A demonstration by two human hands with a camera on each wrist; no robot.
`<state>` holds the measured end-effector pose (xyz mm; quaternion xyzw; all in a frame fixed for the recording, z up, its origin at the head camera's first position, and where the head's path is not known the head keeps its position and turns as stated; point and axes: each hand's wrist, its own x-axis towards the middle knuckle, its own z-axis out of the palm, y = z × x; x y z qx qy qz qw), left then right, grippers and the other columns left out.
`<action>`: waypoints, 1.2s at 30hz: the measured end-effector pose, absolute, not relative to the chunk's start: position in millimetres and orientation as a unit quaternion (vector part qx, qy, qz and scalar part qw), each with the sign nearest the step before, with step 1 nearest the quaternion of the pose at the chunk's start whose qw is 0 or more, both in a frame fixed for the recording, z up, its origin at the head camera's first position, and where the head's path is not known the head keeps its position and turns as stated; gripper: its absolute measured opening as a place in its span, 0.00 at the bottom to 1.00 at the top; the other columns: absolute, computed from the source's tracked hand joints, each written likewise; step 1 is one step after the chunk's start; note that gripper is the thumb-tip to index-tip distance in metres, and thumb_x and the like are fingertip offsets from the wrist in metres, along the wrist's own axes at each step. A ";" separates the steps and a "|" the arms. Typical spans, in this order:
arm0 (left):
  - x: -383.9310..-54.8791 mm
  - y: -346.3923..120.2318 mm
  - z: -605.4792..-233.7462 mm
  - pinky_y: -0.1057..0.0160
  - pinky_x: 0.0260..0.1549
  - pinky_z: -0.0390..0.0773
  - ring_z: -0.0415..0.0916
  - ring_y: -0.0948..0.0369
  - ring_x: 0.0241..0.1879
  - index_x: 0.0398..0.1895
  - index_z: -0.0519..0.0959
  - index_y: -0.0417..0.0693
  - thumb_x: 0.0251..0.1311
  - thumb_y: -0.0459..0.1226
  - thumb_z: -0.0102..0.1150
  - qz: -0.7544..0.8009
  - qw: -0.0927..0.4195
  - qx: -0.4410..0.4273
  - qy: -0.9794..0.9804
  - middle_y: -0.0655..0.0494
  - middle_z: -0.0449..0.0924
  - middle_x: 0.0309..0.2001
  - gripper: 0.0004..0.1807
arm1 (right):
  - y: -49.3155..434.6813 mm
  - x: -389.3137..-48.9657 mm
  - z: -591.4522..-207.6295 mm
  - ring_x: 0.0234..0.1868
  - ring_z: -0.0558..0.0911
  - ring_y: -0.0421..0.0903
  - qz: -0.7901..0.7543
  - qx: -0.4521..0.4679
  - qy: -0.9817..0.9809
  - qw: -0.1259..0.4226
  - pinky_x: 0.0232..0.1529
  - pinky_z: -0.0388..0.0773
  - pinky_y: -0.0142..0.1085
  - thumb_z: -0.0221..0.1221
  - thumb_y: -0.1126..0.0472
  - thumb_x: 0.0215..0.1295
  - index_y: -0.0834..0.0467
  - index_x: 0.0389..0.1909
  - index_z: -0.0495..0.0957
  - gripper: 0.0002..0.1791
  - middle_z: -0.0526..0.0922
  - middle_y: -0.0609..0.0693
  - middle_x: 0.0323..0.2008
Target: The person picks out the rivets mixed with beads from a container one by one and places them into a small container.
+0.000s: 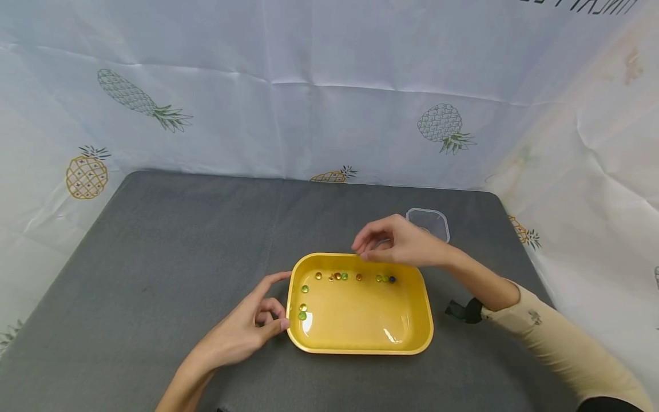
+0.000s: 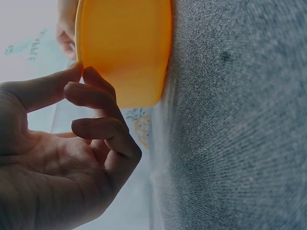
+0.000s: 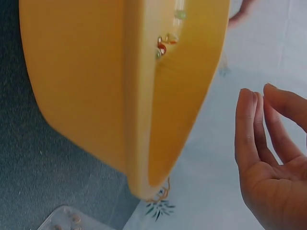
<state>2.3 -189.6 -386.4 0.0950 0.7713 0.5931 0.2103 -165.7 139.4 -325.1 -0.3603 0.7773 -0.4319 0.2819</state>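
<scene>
A yellow tray [image 1: 355, 349] stands on the grey table. Inside it, small shiny marbles [image 1: 358, 277], green, amber, orange and one dark blue, lie along the far and left sides. My left hand [image 1: 242, 329] touches the tray's left side from outside, index finger and thumb apart, the other fingers bent. Against the yellow wall [image 2: 124, 52], the left wrist view shows these fingertips at the rim. Over the tray's far rim hangs my right hand [image 1: 399, 240]. In the right wrist view, thumb and fingertips [image 3: 245, 98] are close together with a small gap; nothing is visible between them.
A clear plastic container [image 1: 437, 222] stands behind the right hand, partly hidden; small brownish pieces show in it in the right wrist view. A black strap [image 1: 465, 311] hangs from the right sleeve. Pineapple-print cloth [image 1: 288, 114] hangs behind the table.
</scene>
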 end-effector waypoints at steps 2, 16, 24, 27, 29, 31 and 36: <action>2.3 -189.7 -386.5 0.68 0.30 0.74 0.73 0.67 0.25 0.86 0.53 0.53 0.73 0.32 0.66 0.593 0.209 0.096 0.771 0.43 0.82 0.38 0.44 | 136.8 -164.3 -326.3 0.47 0.90 0.51 -0.427 -0.369 0.773 0.288 0.54 0.88 0.35 0.68 0.70 0.71 0.68 0.54 0.85 0.13 0.88 0.68 0.49; 1.8 -189.3 -385.8 0.68 0.29 0.74 0.72 0.67 0.25 0.86 0.53 0.53 0.73 0.32 0.66 0.592 0.214 0.089 0.772 0.43 0.82 0.38 0.44 | 121.1 -157.3 -329.1 0.44 0.90 0.52 -0.401 -0.391 0.766 0.315 0.52 0.89 0.37 0.68 0.67 0.72 0.66 0.53 0.86 0.12 0.91 0.62 0.46; 2.1 -189.9 -387.5 0.68 0.31 0.77 0.76 0.64 0.29 0.85 0.53 0.50 0.73 0.31 0.65 0.596 0.206 0.100 0.770 0.43 0.82 0.38 0.44 | 111.0 -152.5 -328.9 0.45 0.89 0.43 -0.377 -0.397 0.772 0.323 0.54 0.89 0.44 0.69 0.67 0.71 0.61 0.50 0.87 0.10 0.92 0.54 0.45; 2.3 -190.2 -387.8 0.67 0.33 0.79 0.78 0.62 0.32 0.85 0.53 0.49 0.73 0.31 0.65 0.596 0.204 0.104 0.770 0.43 0.82 0.37 0.43 | 107.9 -151.5 -328.9 0.44 0.89 0.42 -0.371 -0.402 0.771 0.326 0.54 0.89 0.44 0.69 0.67 0.71 0.62 0.50 0.87 0.09 0.93 0.55 0.46; 2.3 -190.2 -387.8 0.67 0.33 0.79 0.78 0.62 0.32 0.85 0.53 0.49 0.73 0.31 0.65 0.595 0.203 0.104 0.770 0.44 0.82 0.37 0.43 | 106.1 -152.2 -330.5 0.44 0.89 0.41 -0.370 -0.407 0.769 0.326 0.54 0.89 0.43 0.69 0.67 0.71 0.63 0.50 0.87 0.09 0.93 0.55 0.46; 2.2 -190.2 -387.6 0.67 0.34 0.79 0.78 0.62 0.32 0.85 0.53 0.49 0.73 0.31 0.65 0.594 0.203 0.105 0.771 0.44 0.82 0.37 0.43 | 104.5 -152.5 -330.9 0.44 0.89 0.40 -0.369 -0.407 0.768 0.329 0.54 0.89 0.44 0.69 0.66 0.71 0.63 0.50 0.87 0.10 0.93 0.57 0.46; 2.0 -189.9 -387.0 0.66 0.35 0.79 0.77 0.64 0.33 0.85 0.53 0.49 0.73 0.31 0.65 0.590 0.202 0.106 0.774 0.45 0.82 0.38 0.43 | 100.8 -152.5 -330.4 0.44 0.89 0.40 -0.364 -0.401 0.771 0.334 0.55 0.89 0.42 0.70 0.66 0.70 0.63 0.51 0.87 0.11 0.92 0.55 0.46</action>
